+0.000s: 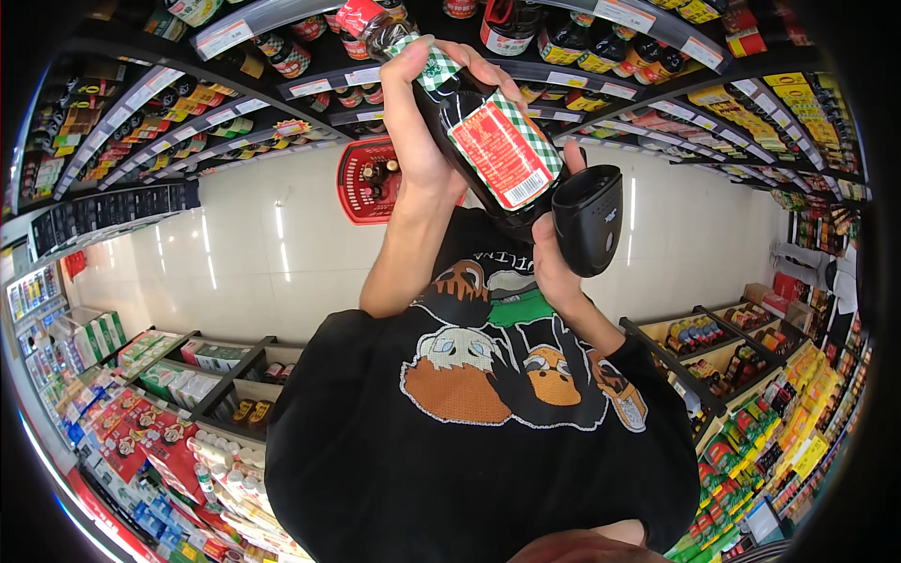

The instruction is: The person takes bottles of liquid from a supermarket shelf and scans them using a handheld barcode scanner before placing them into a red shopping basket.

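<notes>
My left hand (419,134) grips a dark glass sauce bottle (450,105) around its neck and upper body. The bottle is tilted, its red cap up at the left and its base down at the right. A red label with a green-checked border and a barcode faces me. In my right hand (555,257) is a black handheld device (590,219), apparently a barcode scanner, close beside the bottle's base. The device hides part of the right-hand fingers. Beyond my left forearm, a red plastic shopping basket (352,210) on the floor contains several bottles.
Ahead, store shelves (310,88) hold rows of bottled sauces above price tags. Behind me on the left stand shelves of boxed goods (144,436). Packaged goods (739,450) fill the shelving behind me on the right. Tiled floor (281,239) runs between. Another person (809,264) is at the far right.
</notes>
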